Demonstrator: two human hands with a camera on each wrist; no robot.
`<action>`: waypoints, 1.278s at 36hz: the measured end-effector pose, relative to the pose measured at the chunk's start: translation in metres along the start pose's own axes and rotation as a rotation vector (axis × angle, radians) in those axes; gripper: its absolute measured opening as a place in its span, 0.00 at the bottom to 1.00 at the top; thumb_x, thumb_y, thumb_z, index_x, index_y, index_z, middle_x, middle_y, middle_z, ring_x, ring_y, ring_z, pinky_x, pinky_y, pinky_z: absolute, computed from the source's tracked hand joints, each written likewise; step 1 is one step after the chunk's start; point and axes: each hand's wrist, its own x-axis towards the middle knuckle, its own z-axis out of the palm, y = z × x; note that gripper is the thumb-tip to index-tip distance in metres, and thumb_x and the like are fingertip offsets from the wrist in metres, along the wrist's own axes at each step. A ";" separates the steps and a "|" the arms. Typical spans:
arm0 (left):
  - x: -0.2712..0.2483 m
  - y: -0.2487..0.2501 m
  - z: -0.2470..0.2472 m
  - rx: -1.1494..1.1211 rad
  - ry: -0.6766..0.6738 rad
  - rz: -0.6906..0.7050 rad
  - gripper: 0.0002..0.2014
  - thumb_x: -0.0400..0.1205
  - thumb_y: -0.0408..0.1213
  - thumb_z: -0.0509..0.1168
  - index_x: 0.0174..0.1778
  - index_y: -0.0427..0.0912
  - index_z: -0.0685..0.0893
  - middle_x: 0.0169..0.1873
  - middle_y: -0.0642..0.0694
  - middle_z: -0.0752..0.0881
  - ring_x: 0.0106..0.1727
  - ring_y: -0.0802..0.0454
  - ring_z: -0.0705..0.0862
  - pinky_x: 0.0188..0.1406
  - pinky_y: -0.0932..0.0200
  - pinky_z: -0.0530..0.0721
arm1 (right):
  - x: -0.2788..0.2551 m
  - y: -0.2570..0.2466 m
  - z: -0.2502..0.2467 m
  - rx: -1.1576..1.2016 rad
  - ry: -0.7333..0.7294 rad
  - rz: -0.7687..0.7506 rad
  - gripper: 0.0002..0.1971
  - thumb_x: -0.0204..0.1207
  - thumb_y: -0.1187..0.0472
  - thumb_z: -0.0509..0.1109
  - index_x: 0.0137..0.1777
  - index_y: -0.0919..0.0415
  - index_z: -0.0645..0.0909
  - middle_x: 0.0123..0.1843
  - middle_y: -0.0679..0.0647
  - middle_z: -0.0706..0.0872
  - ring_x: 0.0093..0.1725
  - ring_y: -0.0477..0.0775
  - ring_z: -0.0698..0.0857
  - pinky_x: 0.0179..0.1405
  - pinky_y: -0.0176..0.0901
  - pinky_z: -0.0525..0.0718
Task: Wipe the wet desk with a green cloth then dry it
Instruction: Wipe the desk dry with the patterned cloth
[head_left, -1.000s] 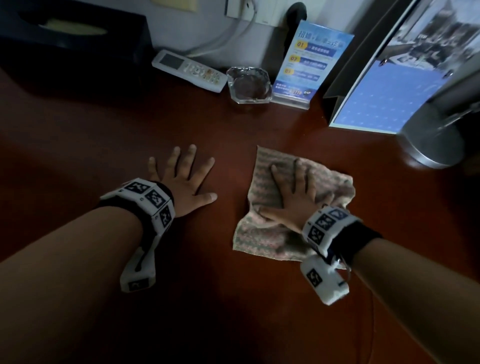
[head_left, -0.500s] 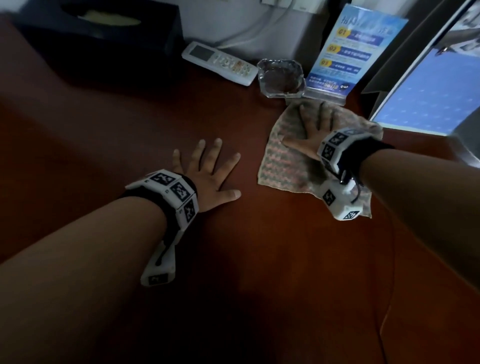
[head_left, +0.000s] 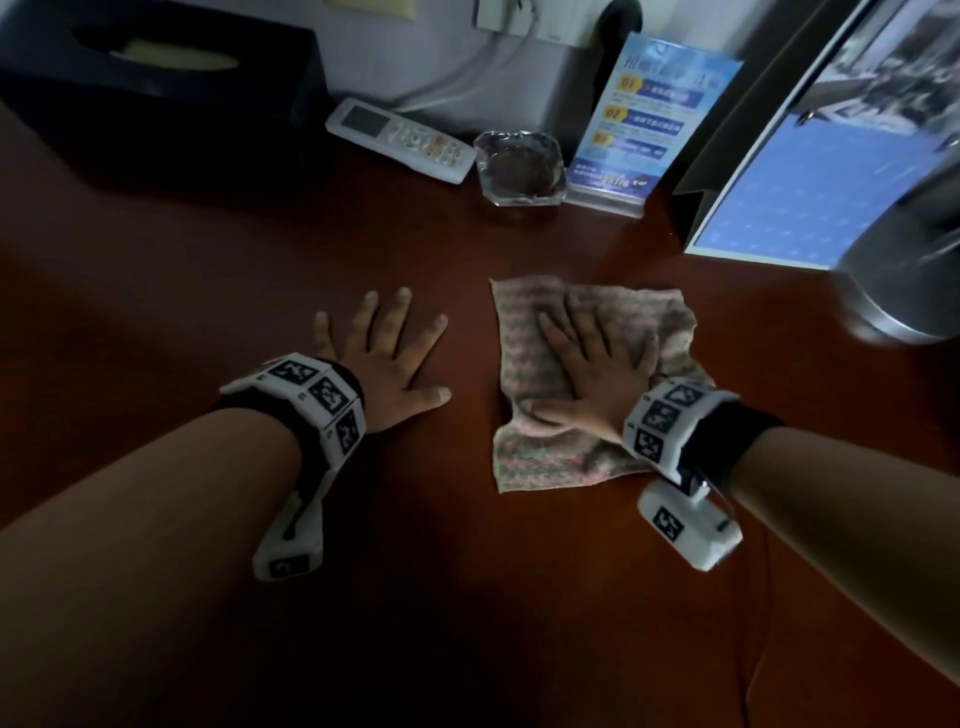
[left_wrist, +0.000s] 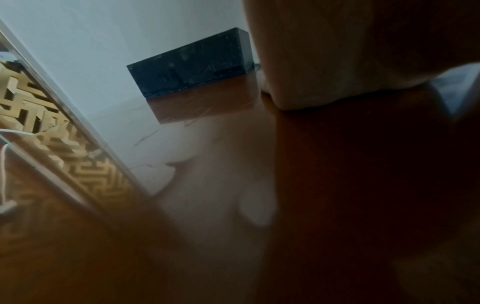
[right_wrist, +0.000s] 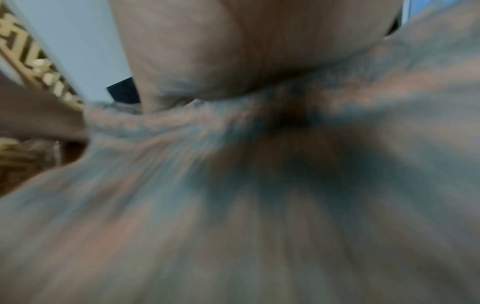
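Cloth (head_left: 524, 358) under right hand (head_left: 597, 374) slid back from ashtray (head_left: 522, 169).

The dark red-brown worktop (head_left: 208, 270) carries a cloth (head_left: 524, 332) under the right hand (head_left: 592, 374); beyond the hands lie a remote (head_left: 400, 137), glass ashtray (head_left: 522, 169) and sign stand (head_left: 639, 119).

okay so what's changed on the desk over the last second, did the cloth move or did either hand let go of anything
The right hand, pressed flat on the cloth, pushed it away toward the ashtray and sign, then drew it back toward the person. Nothing was taken hold of or let go. The left hand stayed flat on the desk.
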 end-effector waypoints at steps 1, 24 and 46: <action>0.000 0.000 0.000 0.001 -0.003 -0.004 0.38 0.78 0.70 0.46 0.77 0.69 0.30 0.77 0.54 0.23 0.79 0.45 0.25 0.72 0.29 0.31 | 0.010 0.002 -0.006 0.008 -0.007 0.007 0.49 0.67 0.24 0.58 0.77 0.31 0.26 0.81 0.39 0.25 0.82 0.53 0.31 0.72 0.81 0.36; 0.000 -0.001 -0.003 -0.018 0.004 0.014 0.39 0.77 0.70 0.49 0.77 0.70 0.32 0.78 0.54 0.24 0.79 0.45 0.25 0.72 0.29 0.31 | -0.011 0.022 0.005 0.098 0.017 0.196 0.49 0.68 0.25 0.60 0.77 0.30 0.28 0.82 0.46 0.25 0.81 0.58 0.28 0.76 0.74 0.35; -0.083 0.109 0.045 -0.335 0.209 0.389 0.29 0.88 0.44 0.51 0.82 0.59 0.45 0.82 0.50 0.35 0.83 0.48 0.37 0.79 0.44 0.44 | -0.145 -0.068 0.068 0.352 0.005 -0.068 0.45 0.70 0.32 0.62 0.84 0.41 0.45 0.85 0.44 0.34 0.83 0.52 0.32 0.76 0.66 0.27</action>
